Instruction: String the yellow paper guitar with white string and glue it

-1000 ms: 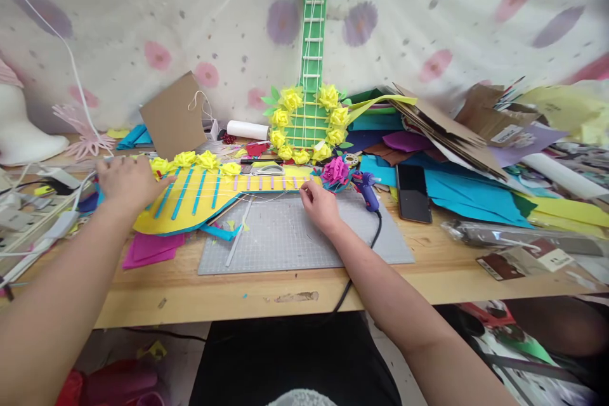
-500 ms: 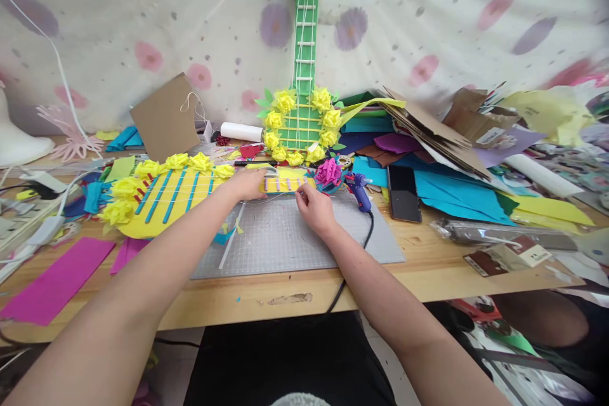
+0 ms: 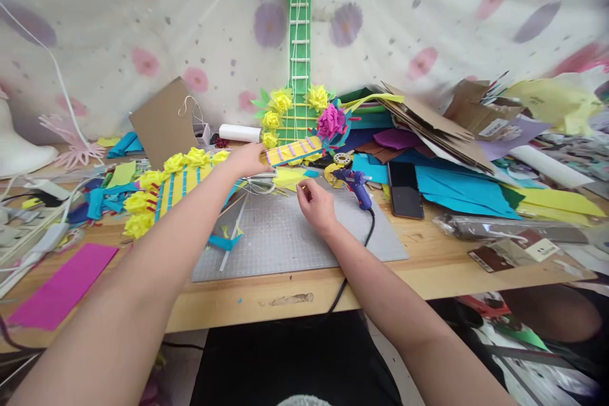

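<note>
My left hand [image 3: 246, 162] is closed around the neck of a yellow craft guitar [image 3: 290, 150]. The neck is tilted up to the right, off the mat. Yellow paper roses [image 3: 137, 225] edge its body, which has blue strips across it and is partly hidden behind my left forearm. A magenta paper rose [image 3: 332, 120] sits on its head end. My right hand [image 3: 316, 203] is over the grey cutting mat [image 3: 280, 241], below the neck, its fingers pinched together. What they hold, if anything, is too small to tell. Thin white string [image 3: 259, 187] loops between the hands.
A blue glue gun [image 3: 356, 185] with a black cord lies right of my right hand, beside a black phone [image 3: 404, 189]. A green craft guitar [image 3: 299, 44] stands upright behind. Blue paper [image 3: 457, 193] and cardboard [image 3: 438, 127] pile up at right; magenta paper [image 3: 64, 285] lies left.
My left hand has lifted the yellow guitar's neck, so its head and magenta rose have moved up and now overlap the green guitar. My right hand has stayed nearly in place, apart from the neck.
</note>
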Available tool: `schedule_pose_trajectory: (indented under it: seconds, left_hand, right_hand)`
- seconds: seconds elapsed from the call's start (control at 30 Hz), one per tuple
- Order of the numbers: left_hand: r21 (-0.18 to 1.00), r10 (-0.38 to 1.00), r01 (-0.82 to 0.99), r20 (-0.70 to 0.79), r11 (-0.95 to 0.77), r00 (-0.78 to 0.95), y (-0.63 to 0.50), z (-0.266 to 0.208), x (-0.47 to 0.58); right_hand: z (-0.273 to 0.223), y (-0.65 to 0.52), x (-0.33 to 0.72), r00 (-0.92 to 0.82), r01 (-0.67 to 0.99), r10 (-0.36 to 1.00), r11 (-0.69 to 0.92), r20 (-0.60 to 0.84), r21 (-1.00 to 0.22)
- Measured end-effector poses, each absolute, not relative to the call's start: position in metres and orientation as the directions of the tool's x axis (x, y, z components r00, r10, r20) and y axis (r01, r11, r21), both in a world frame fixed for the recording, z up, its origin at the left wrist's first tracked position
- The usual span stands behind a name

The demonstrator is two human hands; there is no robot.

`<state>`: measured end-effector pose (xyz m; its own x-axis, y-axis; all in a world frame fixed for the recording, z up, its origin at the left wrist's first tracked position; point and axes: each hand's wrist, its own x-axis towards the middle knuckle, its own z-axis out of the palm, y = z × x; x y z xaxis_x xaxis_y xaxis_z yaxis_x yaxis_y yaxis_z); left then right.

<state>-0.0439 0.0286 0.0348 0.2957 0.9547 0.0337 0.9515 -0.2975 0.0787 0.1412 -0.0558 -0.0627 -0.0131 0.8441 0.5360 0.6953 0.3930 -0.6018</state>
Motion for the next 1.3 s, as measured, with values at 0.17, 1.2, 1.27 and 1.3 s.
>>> schedule_pose_trajectory:
  seconds: [0.17, 1.2, 1.27, 1.3]
  left_hand:
    - [0.082, 0.955, 0.951, 0.015, -0.297, 0.297, 0.045, 0.018, 0.003]
    - [0.107, 0.959, 0.966, -0.134, -0.235, 0.248, -0.008, 0.055, -0.169]
    - [0.061, 0.938, 0.955, -0.179, -0.291, 0.297, -0.008, 0.048, -0.171]
    - [0.057, 0.931, 0.951, -0.196, -0.302, 0.308, -0.008, 0.045, -0.171]
  right_hand:
    - [-0.063, -0.055, 0.149, 0.042, 0.667, 0.837, 0.383, 0.546, -0.639]
    - [-0.041, -0.026, 0.187, 0.566, -0.182, 0.798, 0.364, 0.206, -0.913]
    - [-0.038, -0.027, 0.186, 0.580, -0.291, 0.802, 0.364, 0.140, -0.885]
    - [-0.036, -0.028, 0.185, 0.582, -0.333, 0.806, 0.359, 0.110, -0.872]
